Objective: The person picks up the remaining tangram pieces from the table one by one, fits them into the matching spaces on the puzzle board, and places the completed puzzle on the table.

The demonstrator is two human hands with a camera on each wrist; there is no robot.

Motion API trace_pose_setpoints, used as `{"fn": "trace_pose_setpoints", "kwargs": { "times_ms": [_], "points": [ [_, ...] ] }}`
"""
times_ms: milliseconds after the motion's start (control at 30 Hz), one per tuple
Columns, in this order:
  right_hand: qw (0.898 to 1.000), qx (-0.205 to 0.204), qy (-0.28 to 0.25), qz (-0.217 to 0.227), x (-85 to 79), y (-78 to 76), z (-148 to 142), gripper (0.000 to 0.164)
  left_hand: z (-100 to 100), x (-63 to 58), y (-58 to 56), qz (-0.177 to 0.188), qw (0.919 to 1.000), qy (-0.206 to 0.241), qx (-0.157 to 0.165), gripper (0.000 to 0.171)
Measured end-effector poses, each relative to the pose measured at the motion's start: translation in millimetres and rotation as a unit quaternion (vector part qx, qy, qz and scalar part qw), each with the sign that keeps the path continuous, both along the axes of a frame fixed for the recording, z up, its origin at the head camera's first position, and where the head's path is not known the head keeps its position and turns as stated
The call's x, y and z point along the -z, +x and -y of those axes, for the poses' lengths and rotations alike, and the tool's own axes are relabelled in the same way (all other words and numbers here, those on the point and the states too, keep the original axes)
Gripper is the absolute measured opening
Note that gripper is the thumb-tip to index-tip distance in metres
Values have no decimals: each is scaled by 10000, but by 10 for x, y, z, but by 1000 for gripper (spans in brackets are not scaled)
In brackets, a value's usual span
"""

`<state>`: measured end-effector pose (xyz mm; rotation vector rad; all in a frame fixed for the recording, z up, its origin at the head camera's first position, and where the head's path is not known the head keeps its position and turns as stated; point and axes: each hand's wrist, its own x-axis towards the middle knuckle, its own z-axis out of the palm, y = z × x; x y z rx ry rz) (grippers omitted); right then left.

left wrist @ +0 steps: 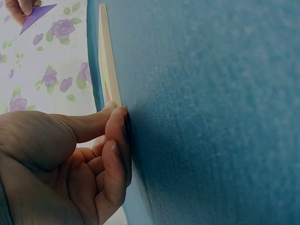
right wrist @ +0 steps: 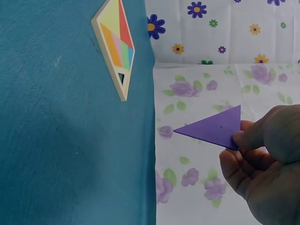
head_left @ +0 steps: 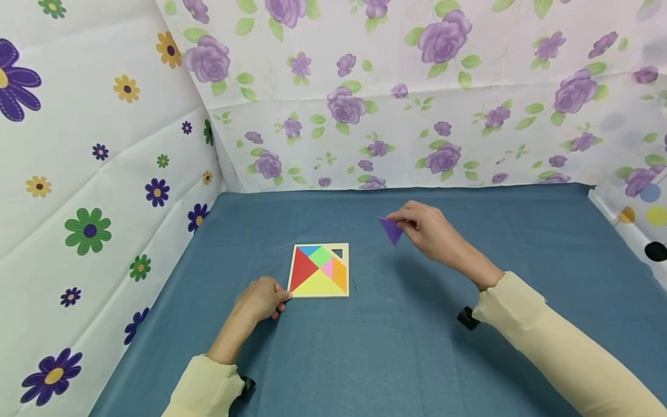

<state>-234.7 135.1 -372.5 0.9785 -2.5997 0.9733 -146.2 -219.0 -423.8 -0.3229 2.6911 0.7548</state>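
A square wooden tangram tray [head_left: 319,296] lies on the blue cloth, holding red, yellow, blue, green, pink and orange pieces. Its upper right corner has a bare triangular gap [head_left: 338,253]. My left hand [head_left: 260,298] pinches the tray's lower left corner between thumb and index finger, as the left wrist view also shows. Raised above the cloth, to the right of the tray, my right hand [head_left: 424,229] pinches a purple triangle tangram piece [right wrist: 213,127] by one edge. The purple piece is apart from the tray.
Blue cloth [head_left: 365,359] covers the table. A white sheet with purple roses [head_left: 344,104] hangs at the back, and one with daisies [head_left: 88,231] stands on the left. A dotted sheet [head_left: 638,226] borders the right side. Both wrists wear a small black device [head_left: 468,318].
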Motion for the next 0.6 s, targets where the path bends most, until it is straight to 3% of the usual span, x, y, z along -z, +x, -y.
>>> {"fn": "trace_pose_setpoints", "kwargs": {
  "times_ms": [600],
  "points": [
    [9992, -5, -31, 391, -95, -126, 233, 22, 5, -1, 3, -21, 10000, -44, 39, 28]
  ]
}}
